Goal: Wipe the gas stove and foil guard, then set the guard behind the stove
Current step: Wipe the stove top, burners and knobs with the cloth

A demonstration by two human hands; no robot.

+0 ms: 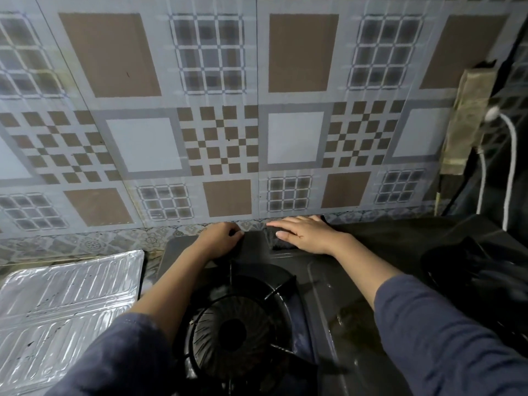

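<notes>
The black gas stove [328,281] fills the lower middle, with its left burner and pan support [237,324] between my forearms. My right hand [303,234] lies flat, fingers pointing left, pressing a dark cloth [275,241] onto the stove's back edge. My left hand [221,238] is curled over the same back edge just left of the cloth, gripping the stove's rim. The silver ribbed foil guard [65,304] lies flat on the counter to the left of the stove, spotted with dark specks.
A patterned tiled wall [228,110] rises directly behind the stove. A second burner [471,270] sits in shadow at the right. A white cord [511,167] and a taped strip [465,118] hang at the right wall.
</notes>
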